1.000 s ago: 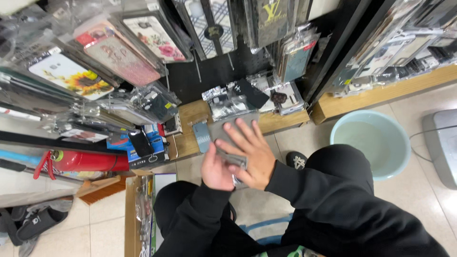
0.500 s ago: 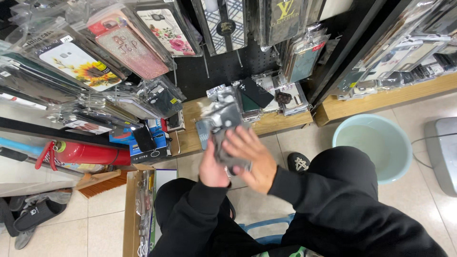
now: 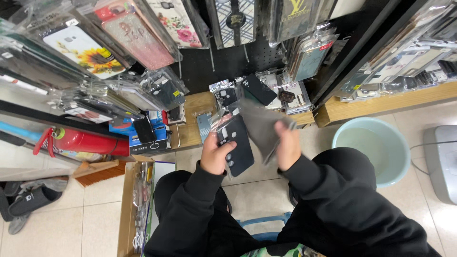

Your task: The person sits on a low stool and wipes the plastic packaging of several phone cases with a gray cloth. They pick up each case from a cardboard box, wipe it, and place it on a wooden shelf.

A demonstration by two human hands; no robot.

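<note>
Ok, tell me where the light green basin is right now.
In the head view the light green basin sits on the tiled floor at the right, just below the wooden shelf base and right of the person's right hand.

Matt black phone case (image 3: 236,145) — glossy plastic wrap; soft grey cloth (image 3: 263,126).

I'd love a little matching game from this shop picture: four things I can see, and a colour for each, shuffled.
Things:
1. phone case in the left hand
2. cloth in the right hand
3. basin on the floor
4. fire extinguisher

Colours:
A. red
B. pale green
C. black
D. grey

Pairs: 1-C, 2-D, 3-B, 4-A. The left hand holds the packaged case; the right hand holds the cloth beside it.
</note>
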